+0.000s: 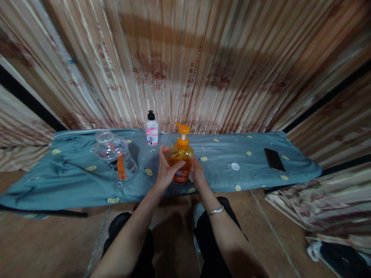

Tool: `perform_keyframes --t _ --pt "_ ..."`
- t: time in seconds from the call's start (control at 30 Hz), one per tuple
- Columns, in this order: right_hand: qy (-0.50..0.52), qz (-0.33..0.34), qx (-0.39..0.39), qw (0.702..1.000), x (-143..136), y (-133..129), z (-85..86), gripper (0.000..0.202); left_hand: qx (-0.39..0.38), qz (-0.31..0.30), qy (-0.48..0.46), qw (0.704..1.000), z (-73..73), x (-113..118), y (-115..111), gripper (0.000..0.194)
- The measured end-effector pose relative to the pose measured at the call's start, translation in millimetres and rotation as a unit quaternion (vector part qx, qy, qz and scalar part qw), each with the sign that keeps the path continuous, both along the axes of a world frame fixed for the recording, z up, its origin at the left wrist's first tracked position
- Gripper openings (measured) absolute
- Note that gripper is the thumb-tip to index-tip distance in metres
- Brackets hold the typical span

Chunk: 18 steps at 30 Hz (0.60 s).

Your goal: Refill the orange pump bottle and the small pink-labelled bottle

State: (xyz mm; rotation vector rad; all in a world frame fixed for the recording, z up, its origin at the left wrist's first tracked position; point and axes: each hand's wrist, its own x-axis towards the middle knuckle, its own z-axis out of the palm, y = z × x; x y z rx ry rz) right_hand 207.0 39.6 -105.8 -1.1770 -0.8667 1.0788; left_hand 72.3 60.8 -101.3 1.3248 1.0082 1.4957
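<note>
An amber pump bottle (187, 156) with an orange pump head stands upright near the middle of the cloth-covered table (220, 150). My left hand (167, 168) wraps its left side, the thumb lying across the front by the label. On the bottle's right side rests my right hand (198, 172); its fingers are mostly hidden behind the bottle. Behind and to the left is a small clear bottle (152, 131) with a pink label and black cap. Farther left, a large clear plastic bottle (111, 152) with an orange label and an uncapped mouth leans to one side.
A dark phone (274, 160) lies at the table's right end. A small round white lid-like disc (235, 166) sits on the cloth right of my hands. Pleated curtains (185, 65) hang right behind the table, and dark poles slant at both sides.
</note>
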Motion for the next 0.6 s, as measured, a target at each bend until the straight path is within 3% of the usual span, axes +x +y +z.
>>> perform_keyframes --t 0.1,0.23,0.47,0.6 --pt "0.055 0.013 0.002 0.998 -1 -1 -5.3 0.050 0.011 0.070 0.041 0.997 2.8 -3 2 0.094" --pt "0.075 -0.012 0.018 0.997 0 -1 8.5 0.043 0.035 0.101 0.107 0.988 10.3 -10 1 0.080" --pt "-0.062 -0.054 0.148 0.986 -4 -18 54.8 0.044 0.061 0.095 0.153 0.982 17.4 -15 -11 0.060" --pt "-0.169 -0.062 0.189 0.965 -11 -33 65.5 0.049 0.105 0.061 0.150 0.981 14.6 -15 -22 0.051"
